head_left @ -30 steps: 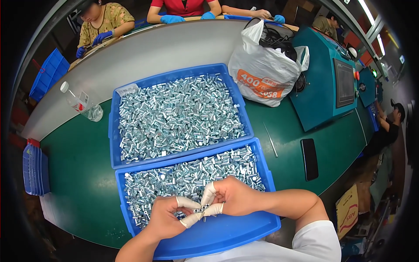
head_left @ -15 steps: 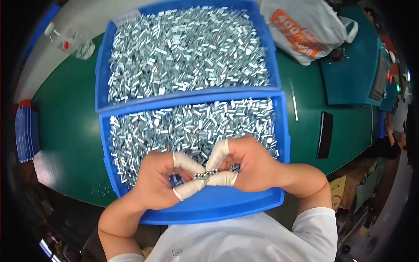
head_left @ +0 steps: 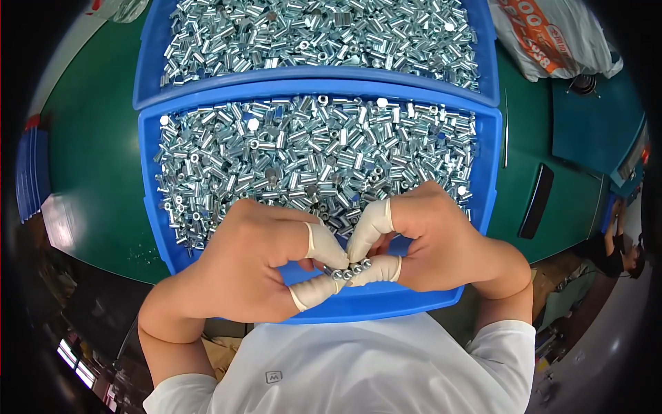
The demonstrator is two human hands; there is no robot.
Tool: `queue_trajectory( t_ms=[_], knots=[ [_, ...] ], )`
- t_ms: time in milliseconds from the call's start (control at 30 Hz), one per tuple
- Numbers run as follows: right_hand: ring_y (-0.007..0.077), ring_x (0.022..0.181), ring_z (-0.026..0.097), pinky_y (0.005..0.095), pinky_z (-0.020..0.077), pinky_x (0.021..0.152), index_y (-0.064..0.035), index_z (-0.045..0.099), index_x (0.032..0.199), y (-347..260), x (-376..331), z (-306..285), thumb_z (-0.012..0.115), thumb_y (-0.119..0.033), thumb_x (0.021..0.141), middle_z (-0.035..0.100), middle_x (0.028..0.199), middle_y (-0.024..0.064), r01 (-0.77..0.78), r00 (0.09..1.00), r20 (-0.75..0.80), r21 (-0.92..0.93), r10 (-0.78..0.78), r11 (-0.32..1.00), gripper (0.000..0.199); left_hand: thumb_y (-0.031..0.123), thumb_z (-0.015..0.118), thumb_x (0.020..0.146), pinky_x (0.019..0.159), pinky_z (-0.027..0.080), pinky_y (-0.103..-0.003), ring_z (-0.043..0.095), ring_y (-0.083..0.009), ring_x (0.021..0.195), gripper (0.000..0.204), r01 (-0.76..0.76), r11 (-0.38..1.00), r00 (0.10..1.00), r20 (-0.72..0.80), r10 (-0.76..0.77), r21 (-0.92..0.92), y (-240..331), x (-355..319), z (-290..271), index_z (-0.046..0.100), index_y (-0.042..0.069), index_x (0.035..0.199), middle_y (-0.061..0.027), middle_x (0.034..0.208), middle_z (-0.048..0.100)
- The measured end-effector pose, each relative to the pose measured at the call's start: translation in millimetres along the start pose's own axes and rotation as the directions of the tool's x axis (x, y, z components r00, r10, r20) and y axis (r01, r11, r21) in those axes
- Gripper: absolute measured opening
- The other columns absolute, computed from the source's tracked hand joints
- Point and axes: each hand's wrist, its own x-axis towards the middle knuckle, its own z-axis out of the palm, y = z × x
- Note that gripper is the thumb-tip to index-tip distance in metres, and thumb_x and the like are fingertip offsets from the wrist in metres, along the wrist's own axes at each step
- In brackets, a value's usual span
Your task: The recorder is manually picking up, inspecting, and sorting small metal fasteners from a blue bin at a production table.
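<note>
Between my two hands, just above the front of the near blue tray (head_left: 148, 159), is a short row of several small shiny metal standoffs (head_left: 352, 270), their round ends facing me. My left hand (head_left: 252, 259) pinches the row's left end between thumb and fingers. On the other side, my right hand (head_left: 438, 238) pinches the right end, fingertips almost touching the left ones. Pale finger cots cover the thumb and index finger of each hand. A deep heap of loose standoffs (head_left: 296, 159) fills most of the tray behind my hands; its blue bottom shows at the front.
A second blue tray (head_left: 146, 62), also heaped with standoffs, adjoins the near one behind it. On the green table (head_left: 93, 172) to the right lie a black phone (head_left: 536, 200) and a thin rod (head_left: 506, 127). A plastic bag (head_left: 545, 38) sits back right; another person (head_left: 614, 248) is far right.
The view has tipped down and closer, so the trays sit higher in it. Both hands still pinch the row of standoffs, whose ends now show more plainly.
</note>
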Motion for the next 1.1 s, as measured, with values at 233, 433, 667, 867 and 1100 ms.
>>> queue_trajectory(
  t_ms=[233,433,667,867,1100],
  knots=[
    [0.0162,0.072,0.073,0.0265,0.0579,0.064,-0.0061,0.074,0.088,2.3,-1.3,0.4,0.086,-0.010,0.080,0.075,0.081,0.0037,0.039,0.999,-0.023,0.005,-0.039,0.999,0.015,0.003,0.083,0.072,0.055,0.055,-0.031,0.072,-0.0233,0.066,0.017,-0.020,0.999,1.000,0.002,0.020,0.027,-0.7,-0.6,0.5,0.072,0.007,0.086,-0.0073,0.079,0.072],
    [0.0174,0.070,0.073,0.0264,0.0573,0.062,-0.0066,0.074,0.087,1.2,0.9,-1.4,0.086,-0.011,0.079,0.074,0.081,0.0041,0.063,0.997,-0.032,-0.050,-0.065,0.997,0.015,0.008,0.087,0.072,0.054,0.053,-0.027,0.071,-0.0200,0.063,0.019,-0.057,0.997,0.998,-0.026,0.059,0.047,-2.6,0.6,-1.0,0.076,0.008,0.087,-0.0079,0.076,0.072],
    [0.0195,0.062,0.070,0.0287,0.0546,0.056,-0.0067,0.070,0.087,2.2,1.0,1.8,0.087,-0.007,0.075,0.070,0.073,0.0056,0.125,0.988,-0.088,-0.062,-0.131,0.990,0.020,0.002,0.082,0.074,0.058,0.056,-0.029,0.072,-0.0219,0.067,0.017,-0.027,1.000,1.000,-0.012,0.027,0.014,-0.9,1.6,-3.1,0.073,0.007,0.087,-0.0066,0.078,0.071],
    [0.0197,0.064,0.071,0.0282,0.0551,0.056,-0.0063,0.070,0.087,-2.4,0.4,-1.6,0.087,-0.005,0.074,0.071,0.074,0.0060,0.106,0.992,-0.067,-0.059,-0.110,0.993,0.022,0.002,0.081,0.075,0.060,0.058,-0.028,0.073,-0.0198,0.068,0.016,-0.004,0.999,1.000,0.005,0.004,-0.038,-0.6,2.7,-3.9,0.073,0.007,0.088,-0.0068,0.079,0.072],
    [0.0188,0.066,0.072,0.0268,0.0549,0.058,-0.0063,0.072,0.086,1.0,1.8,0.2,0.087,-0.009,0.076,0.073,0.077,0.0052,0.114,0.992,-0.045,-0.029,-0.115,0.993,0.019,0.006,0.087,0.072,0.053,0.052,-0.025,0.070,-0.0183,0.061,0.018,-0.037,0.999,0.999,-0.025,0.037,-0.015,-2.0,-0.2,0.0,0.074,0.008,0.085,-0.0073,0.075,0.071]
  ],
)
